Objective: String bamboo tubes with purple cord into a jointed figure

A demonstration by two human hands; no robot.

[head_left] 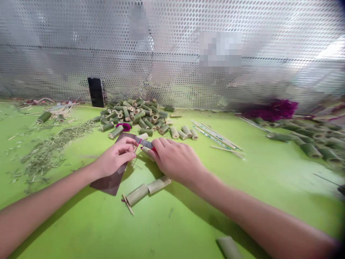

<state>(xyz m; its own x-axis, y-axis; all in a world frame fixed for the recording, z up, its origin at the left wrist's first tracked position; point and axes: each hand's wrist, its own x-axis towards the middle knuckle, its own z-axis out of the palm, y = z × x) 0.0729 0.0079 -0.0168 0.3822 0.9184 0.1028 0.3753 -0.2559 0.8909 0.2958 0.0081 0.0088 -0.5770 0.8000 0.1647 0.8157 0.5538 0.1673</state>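
Left hand (115,156): fingers curled, pinching one end of a flat grey strip (144,142)
Right hand (175,160): fingers clamped on the other end - red thread (138,144) just by the left fingertips
Strip axis: runs sideways between the hands, dipping rightward

Fig.: bamboo tube pile (132,115) on table (188,223), phone (95,92) behind-L of it against perforated metal screen (172,54). Shavings (45,154) L of pile, bamboo sticks (215,135) R, more tubes (307,138) far R. 2 tube sections (147,189) nearer viewer than L hand (115,156) & R hand (175,160).
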